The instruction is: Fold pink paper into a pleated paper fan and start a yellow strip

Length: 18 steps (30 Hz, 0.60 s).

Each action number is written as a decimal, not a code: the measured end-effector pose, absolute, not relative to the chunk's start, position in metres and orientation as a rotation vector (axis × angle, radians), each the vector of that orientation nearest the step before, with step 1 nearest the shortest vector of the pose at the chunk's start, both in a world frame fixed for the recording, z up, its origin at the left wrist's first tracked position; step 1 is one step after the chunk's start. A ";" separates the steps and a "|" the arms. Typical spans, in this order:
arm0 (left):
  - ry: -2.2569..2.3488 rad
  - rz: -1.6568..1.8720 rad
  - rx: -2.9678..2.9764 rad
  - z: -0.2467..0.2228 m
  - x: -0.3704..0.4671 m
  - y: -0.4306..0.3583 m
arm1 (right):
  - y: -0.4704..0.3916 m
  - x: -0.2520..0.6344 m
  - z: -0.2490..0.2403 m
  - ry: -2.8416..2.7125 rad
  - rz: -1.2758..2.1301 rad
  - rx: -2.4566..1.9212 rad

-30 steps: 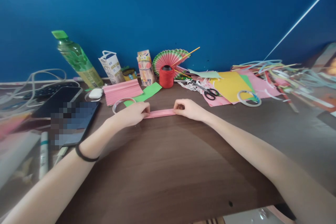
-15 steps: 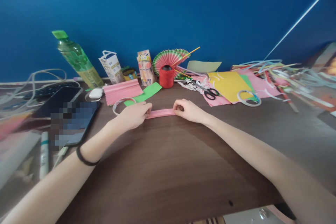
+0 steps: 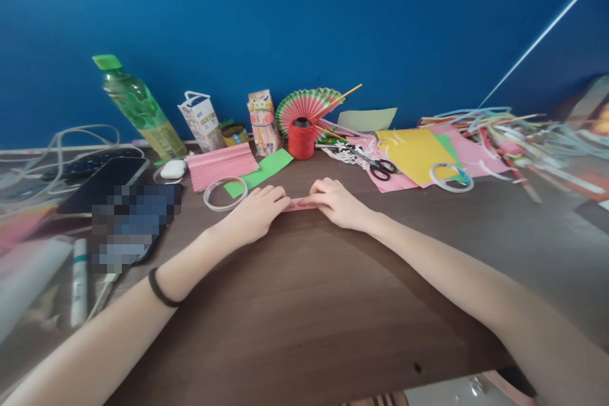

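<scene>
A narrow pink paper strip (image 3: 301, 204) lies on the brown table (image 3: 304, 292), with its middle part showing between my hands. My left hand (image 3: 259, 210) has its fingers together on the strip's left part. From the right, my right hand (image 3: 339, 203) pinches or presses the strip with thumb and fingertips. Both hands cover the strip's ends. Just left of my left hand is a tape roll (image 3: 225, 195), beside a green paper (image 3: 266, 172) and a pleated pink paper (image 3: 222, 166).
Behind the hands stand a red thread spool (image 3: 301, 141), a paper fan (image 3: 304, 108), cartons and a green bottle (image 3: 140, 104). Black scissors (image 3: 380, 169), yellow paper (image 3: 412, 155) and another tape roll lie to the right. A phone (image 3: 143, 222) and marker (image 3: 80, 282) are left.
My left hand has slid right along the strip, closer to my right hand, so less of the strip shows. My right hand's fingers have flattened and extended toward the left.
</scene>
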State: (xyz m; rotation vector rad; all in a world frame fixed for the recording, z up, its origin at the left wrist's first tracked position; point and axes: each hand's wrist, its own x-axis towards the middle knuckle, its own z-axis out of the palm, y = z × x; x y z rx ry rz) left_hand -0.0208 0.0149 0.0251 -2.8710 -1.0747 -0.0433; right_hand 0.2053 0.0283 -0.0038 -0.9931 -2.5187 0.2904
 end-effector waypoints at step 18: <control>-1.051 -0.020 -2.681 0.028 -0.021 0.016 | 0.039 0.222 -0.007 -2.582 0.037 -0.891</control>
